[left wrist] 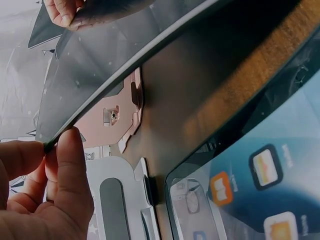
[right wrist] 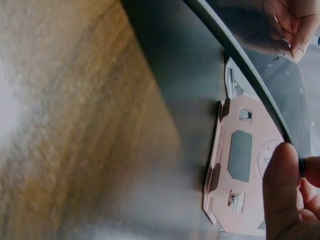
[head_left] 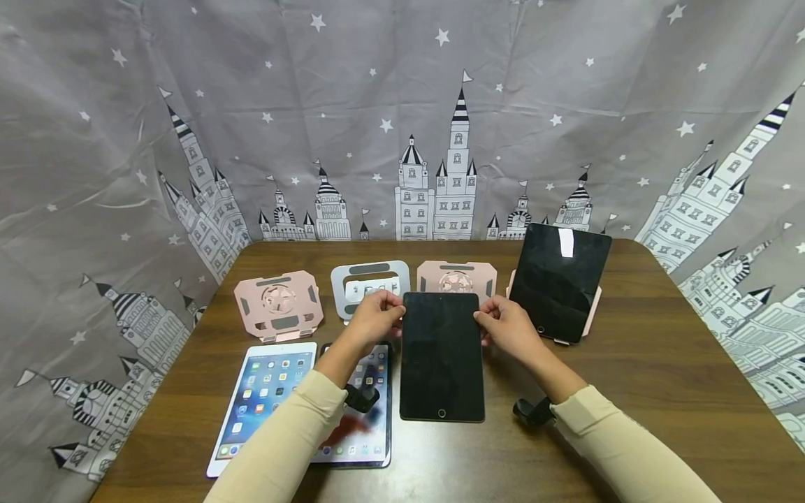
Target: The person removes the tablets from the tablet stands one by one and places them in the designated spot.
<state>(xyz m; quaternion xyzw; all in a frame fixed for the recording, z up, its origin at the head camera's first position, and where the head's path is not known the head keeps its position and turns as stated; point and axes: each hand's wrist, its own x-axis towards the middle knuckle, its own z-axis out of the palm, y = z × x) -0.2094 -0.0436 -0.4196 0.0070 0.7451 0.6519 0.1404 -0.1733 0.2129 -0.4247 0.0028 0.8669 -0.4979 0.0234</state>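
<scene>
A tablet with a dark screen [head_left: 441,363] is held up off the table between both hands. At its upper left edge the left hand [head_left: 377,318] pinches it between thumb and fingers; the right hand [head_left: 506,325] pinches the opposite edge. Both wrist views show the thin tablet edge caught between thumb and fingertips. Just behind it stands a pink tablet stand [head_left: 429,274], partly covered by the tablet. A grey-white stand [head_left: 340,293] is behind the left hand. Beside the right hand, another dark tablet [head_left: 556,286] leans on a second pink stand [head_left: 593,311].
A third pink stand [head_left: 277,305] stands at the left. In front of it lies a white tablet [head_left: 264,398] with a lit screen. Next to that, a black-framed lit tablet [head_left: 371,440] lies partly under the left forearm. A grey castle-print curtain [head_left: 377,91] hangs behind the wooden table [head_left: 654,391].
</scene>
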